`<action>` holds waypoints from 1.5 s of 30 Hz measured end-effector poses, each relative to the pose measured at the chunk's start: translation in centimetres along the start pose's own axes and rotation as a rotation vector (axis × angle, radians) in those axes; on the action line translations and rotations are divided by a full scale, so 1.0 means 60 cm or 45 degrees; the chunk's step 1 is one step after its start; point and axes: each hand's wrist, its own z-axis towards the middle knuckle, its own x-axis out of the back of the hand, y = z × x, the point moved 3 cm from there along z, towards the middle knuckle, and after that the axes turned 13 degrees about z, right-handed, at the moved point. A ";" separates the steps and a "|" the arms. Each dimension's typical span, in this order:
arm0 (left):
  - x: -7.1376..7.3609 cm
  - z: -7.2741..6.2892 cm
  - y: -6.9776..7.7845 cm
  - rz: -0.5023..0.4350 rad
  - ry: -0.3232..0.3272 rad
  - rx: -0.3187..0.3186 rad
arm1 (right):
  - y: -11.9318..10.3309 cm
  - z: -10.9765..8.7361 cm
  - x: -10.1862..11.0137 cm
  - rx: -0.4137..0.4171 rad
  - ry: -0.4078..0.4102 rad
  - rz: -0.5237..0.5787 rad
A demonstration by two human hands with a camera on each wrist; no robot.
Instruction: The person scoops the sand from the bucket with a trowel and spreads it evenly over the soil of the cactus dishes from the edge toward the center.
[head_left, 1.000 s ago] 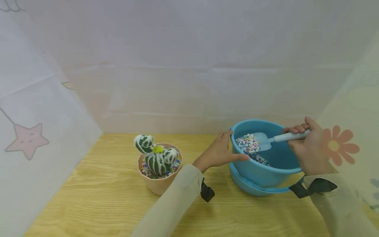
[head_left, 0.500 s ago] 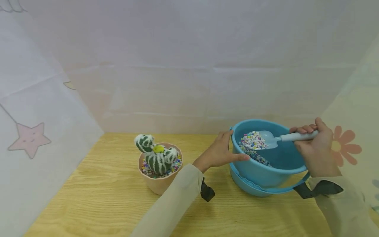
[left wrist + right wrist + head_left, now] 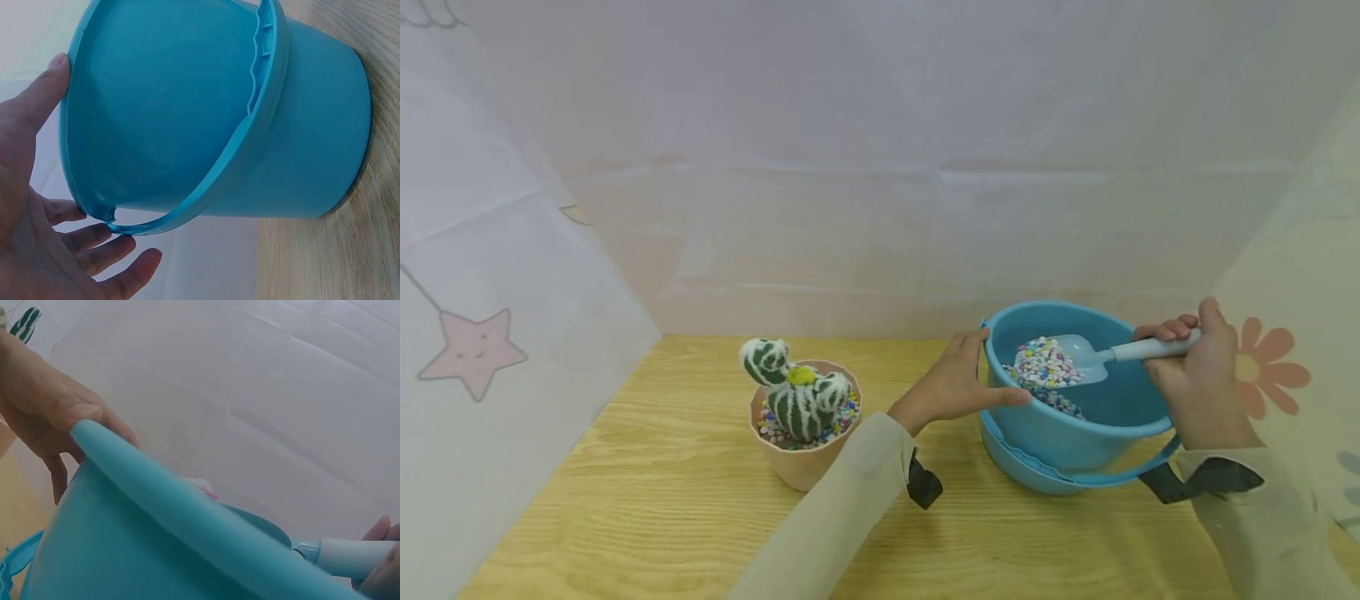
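A blue bucket stands at the right, its handle hanging against the front. My left hand spreads against the bucket's left side, thumb along the front of the rim. The left wrist view shows those fingers extended loosely by the handle's hinge. My right hand grips the white handle of a small shovel with a light blue blade. Over the bucket's opening, the blade carries a heap of small multicoloured pebbles. More pebbles lie below it inside the bucket.
A knitted-looking green and white cactus stands in a peach flowerpot with coloured pebbles, left of my left forearm. The wooden table meets a pale sheet wall at the back.
The small shovel and my right hand have moved right, drawing the loaded blade away from the bucket's left wall. Over the last half second they have barely shifted. My left hand keeps its place.
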 end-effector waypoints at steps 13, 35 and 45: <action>-0.001 0.001 -0.004 -0.002 0.009 -0.008 | 0.014 -0.018 0.000 -0.001 0.011 0.028; -0.013 -0.006 -0.007 -0.064 0.053 -0.013 | 0.028 -0.027 0.008 0.050 -0.046 -0.029; -0.010 -0.008 -0.005 -0.073 0.047 -0.020 | 0.028 -0.030 0.006 0.035 -0.051 -0.009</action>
